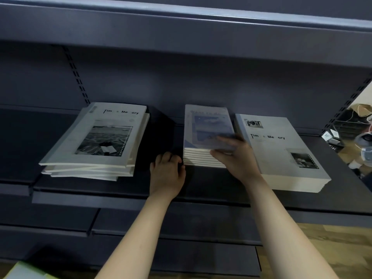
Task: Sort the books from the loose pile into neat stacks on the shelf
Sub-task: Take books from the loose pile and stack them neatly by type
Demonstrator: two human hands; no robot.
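Currently, well left of both hands, the loose pile (94,139) of grey "Time & Memory" books lies askew on the dark shelf (120,190), its edges fanned out. The left hand (167,174) rests on the shelf surface with its fingers curled together and nothing between them, knuckles touching the front left corner of the middle stack (203,158). The right hand (235,158) pinches the top book (209,125), blue-covered and motion-blurred, with fingers spread on the cover and thumb against the front edge. This book lies on the middle stack. Just right of that hand, the squared right stack (281,158) sits apart from the middle stack. A perforated upright (76,75) runs up the back panel. Beyond the shelf end, far right of the grip, floor clutter (360,137) shows; wood flooring (332,248) lies below.
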